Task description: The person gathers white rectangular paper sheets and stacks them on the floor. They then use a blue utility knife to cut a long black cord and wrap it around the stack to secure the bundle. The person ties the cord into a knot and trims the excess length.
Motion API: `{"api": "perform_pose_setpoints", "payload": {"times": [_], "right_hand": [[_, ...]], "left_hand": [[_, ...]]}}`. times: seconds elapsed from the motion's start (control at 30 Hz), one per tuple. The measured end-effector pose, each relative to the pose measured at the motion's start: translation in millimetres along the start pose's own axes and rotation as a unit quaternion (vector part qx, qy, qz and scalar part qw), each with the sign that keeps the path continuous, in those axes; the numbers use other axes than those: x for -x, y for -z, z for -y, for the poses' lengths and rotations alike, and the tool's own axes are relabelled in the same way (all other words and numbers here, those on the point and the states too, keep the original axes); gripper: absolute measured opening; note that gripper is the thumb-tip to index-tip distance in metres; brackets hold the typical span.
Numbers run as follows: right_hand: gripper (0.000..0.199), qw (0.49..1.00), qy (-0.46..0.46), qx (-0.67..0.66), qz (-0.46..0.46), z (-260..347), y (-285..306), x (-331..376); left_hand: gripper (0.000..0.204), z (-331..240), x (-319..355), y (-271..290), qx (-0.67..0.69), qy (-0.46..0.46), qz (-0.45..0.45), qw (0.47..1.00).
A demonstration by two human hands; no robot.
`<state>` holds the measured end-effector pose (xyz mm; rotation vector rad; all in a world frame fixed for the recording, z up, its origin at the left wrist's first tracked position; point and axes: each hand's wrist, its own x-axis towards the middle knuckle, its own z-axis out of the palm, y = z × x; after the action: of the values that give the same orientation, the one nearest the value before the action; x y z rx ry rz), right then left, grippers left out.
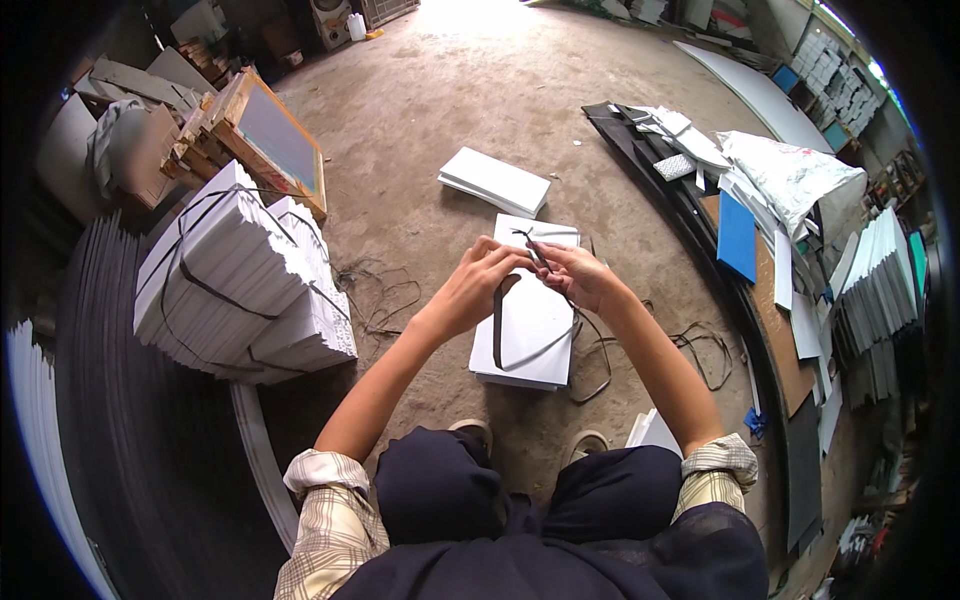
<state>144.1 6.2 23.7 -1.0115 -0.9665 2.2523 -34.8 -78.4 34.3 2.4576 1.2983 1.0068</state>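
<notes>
Over a stack of white sheets (541, 318) on the floor, my two hands meet close together. My left hand (478, 287) pinches a flat black strap (498, 335), which hangs down from its fingers in a loop. With its fingers closed, my right hand (578, 276) grips the same strap near a short forked end that sticks up. More of the strap runs below my right hand to the side of the stack. Whether the strap ends are knotted between my fingertips is hard to make out.
Loose black strapping (700, 345) lies tangled on the floor to the right. Just beyond the stack rests a smaller pile of white boards (494, 180). Strapped white bundles (225, 280) stand at left beside a wooden frame (268, 140). Offcuts and a blue panel (737, 237) line the right.
</notes>
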Motion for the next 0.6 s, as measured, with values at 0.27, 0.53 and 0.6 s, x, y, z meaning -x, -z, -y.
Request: {"api": "perform_pose_setpoints", "payload": {"times": [0.27,0.53,0.6], "right_hand": [[0.041,0.996,0.029,0.078,0.030,-10.0,-10.6,0.2],[0.043,0.950,0.181,0.239,-0.085,-3.6,-23.1,13.6],[0.042,0.945,0.204,0.239,-0.091,-6.7,-19.6,13.0]], "left_hand": [[0.043,1.5,23.7,-0.5,-0.076,0.031,0.078,0.994],[0.043,16.8,4.5,-5.6,0.264,0.341,0.017,0.902],[0.045,9.6,-9.8,-8.8,0.325,0.404,0.083,0.851]]}}
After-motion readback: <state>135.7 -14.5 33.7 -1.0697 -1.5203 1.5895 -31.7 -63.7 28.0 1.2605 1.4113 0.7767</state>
